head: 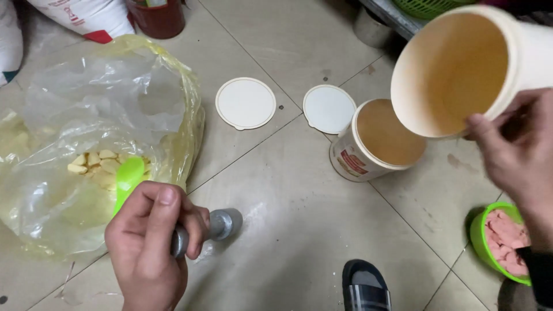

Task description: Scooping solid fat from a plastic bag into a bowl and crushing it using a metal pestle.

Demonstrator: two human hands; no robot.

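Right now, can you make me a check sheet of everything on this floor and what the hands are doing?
Surface: tiled floor, grey, a few stains.
Things in hand: left hand grips a metal handle with a green scoop dipped in a clear yellow bag of pale pieces; right hand holds an empty cream tub tilted sideways.
Clutter: second open tub standing on the floor, two round lids lying flat, green bowl of pink pieces.
Hands: both closed on what they hold.
Cables: nothing seen.
Surroundings: dark slipper, red container, white sack, green basket.
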